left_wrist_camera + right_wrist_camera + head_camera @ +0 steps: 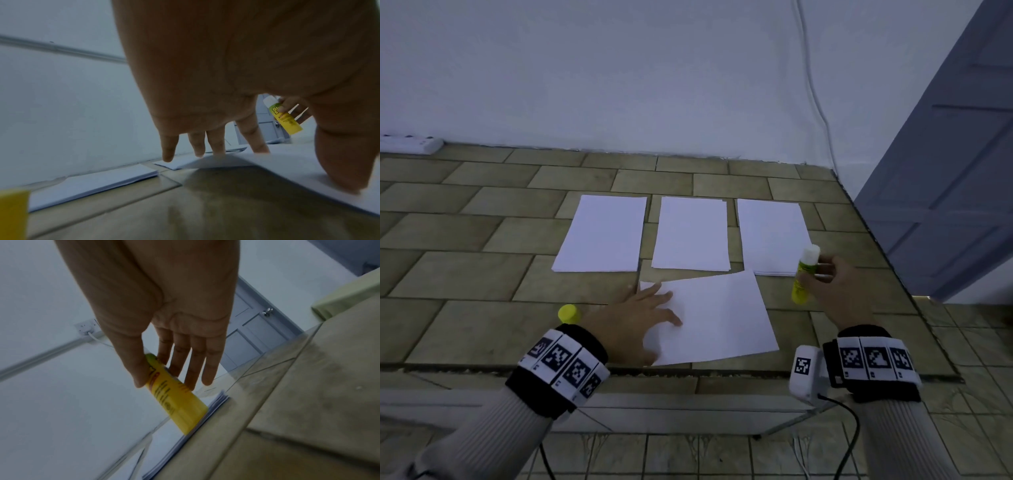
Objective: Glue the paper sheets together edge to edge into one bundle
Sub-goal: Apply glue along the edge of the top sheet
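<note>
Left hand (645, 313) lay flat, fingers spread, pressing loose white paper sheet (719, 318) onto tile-patterned tabletop (482, 274); I saw sheet's near-left corner hidden under palm. Right hand (835, 284) gripped yellow glue stick with white tip (804, 274), held tilted above table at sheet's right. Three white paper stacks (691, 234) lay beyond, apart. Yellow cap (568, 313) partly hidden behind left wrist. Label print unreadable to me.

Three paper stacks (602, 234) (691, 234) (772, 236) lie in a row beyond both hands. A loose sheet (719, 318) lies under the left hand (633, 318). A cap (567, 313) sits just left of that hand. The right hand (835, 287) holds a glue stick (804, 274) over the rightmost stack's near edge.
</note>
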A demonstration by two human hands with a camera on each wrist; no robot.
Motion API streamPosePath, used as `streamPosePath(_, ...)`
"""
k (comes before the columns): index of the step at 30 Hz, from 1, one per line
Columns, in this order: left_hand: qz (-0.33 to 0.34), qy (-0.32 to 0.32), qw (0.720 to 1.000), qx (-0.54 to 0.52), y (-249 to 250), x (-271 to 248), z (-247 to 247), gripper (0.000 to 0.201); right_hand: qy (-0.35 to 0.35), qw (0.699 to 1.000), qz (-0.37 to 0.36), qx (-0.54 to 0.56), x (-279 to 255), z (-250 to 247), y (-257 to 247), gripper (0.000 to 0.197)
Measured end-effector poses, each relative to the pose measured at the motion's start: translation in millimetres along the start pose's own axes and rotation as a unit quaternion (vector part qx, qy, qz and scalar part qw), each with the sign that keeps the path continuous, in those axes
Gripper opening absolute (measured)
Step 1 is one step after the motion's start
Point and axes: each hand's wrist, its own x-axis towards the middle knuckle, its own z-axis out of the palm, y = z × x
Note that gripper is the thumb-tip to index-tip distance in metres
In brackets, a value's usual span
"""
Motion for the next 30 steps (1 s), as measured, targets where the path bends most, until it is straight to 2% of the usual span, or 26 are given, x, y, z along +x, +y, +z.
streamPosePath(5, -0.011, 0.002, 1.0, -0.014, 1, -6, 5, 0.067, -0.061, 0.997, -0.027, 0.027, -5, 18, -13, 0.031)
streamPosePath(8, -0.048, 0.068, 0.993, -0.079, -3, -8, 11, 0.063, -0.121, 0.991, -0.031, 0.051, -10, 28, -21, 0.026)
streamPosePath(10, -0.105, 0.107, 0.985, -0.087, -1, -8, 15, 0.062, -0.16, 0.985, -0.035, 0.055, -13, 36, -27, 0.028)
streamPosePath(11, -0.139, 0.113, 0.98, -0.083, 1, -8, 18, 0.066, -0.178, 0.982, -0.037, 0.05, -15, 41, -30, 0.031)
streamPosePath(13, -0.191, 0.111, 0.972, -0.081, 7, -8, 21, 0.087, -0.2, 0.978, -0.045, 0.035, -18, 52, -36, 0.034)
streamPosePath(16, -0.215, 0.121, 0.967, -0.059, 13, -4, 32, 0.123, -0.195, 0.978, -0.067, 0.021, -21, 69, -43, 0.038)
streamPosePath(18, -0.223, 0.135, 0.965, -0.036, 10, 1, 41, 0.132, -0.189, 0.978, -0.085, 0.011, -23, 80, -49, 0.035)
streamPosePath(20, -0.222, 0.153, 0.962, -0.033, 7, 3, 49, 0.128, -0.186, 0.977, -0.102, 0.003, -25, 89, -56, 0.032)
streamPosePath(25, -0.192, 0.196, 0.96, -0.058, 0, 2, 62, 0.109, -0.172, 0.98, -0.105, 0.008, -26, 113, -74, 0.042)
streamPosePath(30, -0.193, 0.211, 0.957, -0.054, -2, 4, 67, 0.105, -0.183, 0.974, -0.122, 0.056, -30, 132, -87, 0.026)
